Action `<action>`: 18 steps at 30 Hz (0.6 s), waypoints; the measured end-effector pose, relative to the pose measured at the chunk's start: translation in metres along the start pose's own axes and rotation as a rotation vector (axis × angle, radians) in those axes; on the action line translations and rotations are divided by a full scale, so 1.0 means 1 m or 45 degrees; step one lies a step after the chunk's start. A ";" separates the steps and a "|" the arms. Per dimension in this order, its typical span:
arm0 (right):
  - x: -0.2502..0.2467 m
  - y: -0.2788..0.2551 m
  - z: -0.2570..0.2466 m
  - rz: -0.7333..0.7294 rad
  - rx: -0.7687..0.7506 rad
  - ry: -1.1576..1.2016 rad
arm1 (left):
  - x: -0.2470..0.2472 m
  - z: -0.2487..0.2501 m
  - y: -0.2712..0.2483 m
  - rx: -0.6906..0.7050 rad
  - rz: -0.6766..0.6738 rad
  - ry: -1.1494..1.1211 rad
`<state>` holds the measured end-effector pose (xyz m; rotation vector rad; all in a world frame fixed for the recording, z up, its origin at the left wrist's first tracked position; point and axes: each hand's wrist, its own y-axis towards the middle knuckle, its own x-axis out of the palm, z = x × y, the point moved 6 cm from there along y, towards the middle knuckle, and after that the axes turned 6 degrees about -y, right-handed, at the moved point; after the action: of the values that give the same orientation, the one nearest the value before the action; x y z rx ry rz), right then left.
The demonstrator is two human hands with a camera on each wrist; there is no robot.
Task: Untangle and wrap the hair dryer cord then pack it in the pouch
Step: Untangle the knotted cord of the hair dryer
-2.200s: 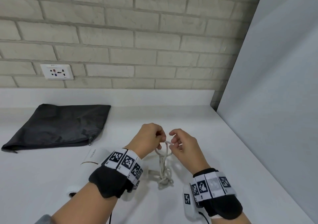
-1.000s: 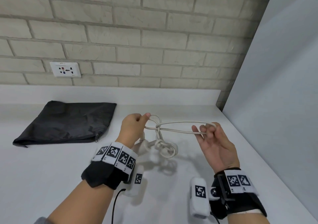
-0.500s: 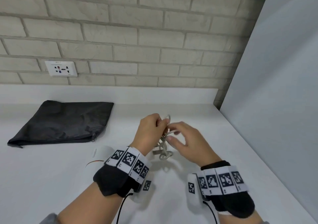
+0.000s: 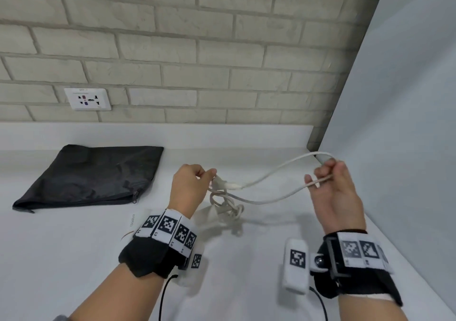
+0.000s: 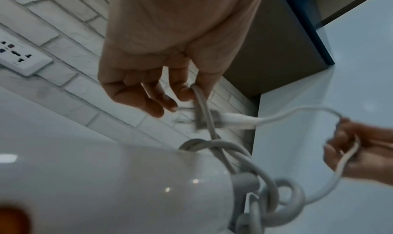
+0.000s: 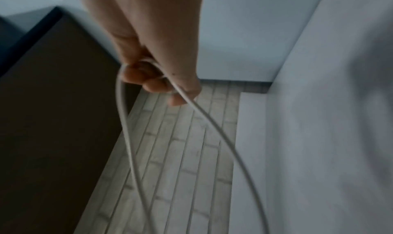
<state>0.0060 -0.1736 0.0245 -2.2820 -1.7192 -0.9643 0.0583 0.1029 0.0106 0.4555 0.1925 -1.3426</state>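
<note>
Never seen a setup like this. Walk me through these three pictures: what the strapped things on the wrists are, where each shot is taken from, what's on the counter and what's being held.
No machine here: a person works bare-handed, with a camera strapped to each wrist and one on the head. The big picture is the head view; the other two look along each hand. The left hand pinches the white cord near its plug. The right hand grips a pulled-out loop of it. A knot remains. On the counter lie a black pouch and the white hair dryer.

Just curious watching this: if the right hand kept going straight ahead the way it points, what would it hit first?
Probably the grey side panel; the right hand, holding the cord, is already close to it, though depth is unclear.
</note>
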 end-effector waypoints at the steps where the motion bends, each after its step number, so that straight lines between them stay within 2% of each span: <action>1: -0.014 0.003 0.001 0.107 0.035 -0.021 | -0.001 -0.002 0.002 0.007 0.003 -0.017; 5: -0.046 0.005 0.013 0.431 0.261 -0.206 | 0.004 -0.002 0.003 -0.046 -0.121 -0.292; 9: -0.064 -0.004 0.029 0.739 0.423 0.110 | 0.010 0.005 -0.004 -0.046 -0.261 -0.463; 11: -0.065 -0.007 0.032 0.724 0.457 0.107 | 0.009 0.008 -0.007 -0.036 -0.313 -0.549; 13: -0.058 -0.007 0.032 0.548 0.539 -0.242 | 0.008 0.010 -0.007 -0.035 -0.361 -0.619; 15: -0.048 -0.007 0.028 0.358 0.516 -0.789 | 0.008 0.015 -0.008 -0.032 -0.397 -0.709; 16: -0.043 -0.006 0.024 0.317 0.414 -1.061 | 0.008 0.017 -0.008 -0.032 -0.408 -0.761; 18: -0.027 -0.004 0.013 0.270 0.068 -1.501 | 0.008 0.024 -0.010 -0.014 -0.434 -0.825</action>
<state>0.0034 -0.1879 -0.0020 -3.1274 -1.5980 0.6431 0.0478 0.0846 0.0268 -0.0430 -0.2719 -1.7536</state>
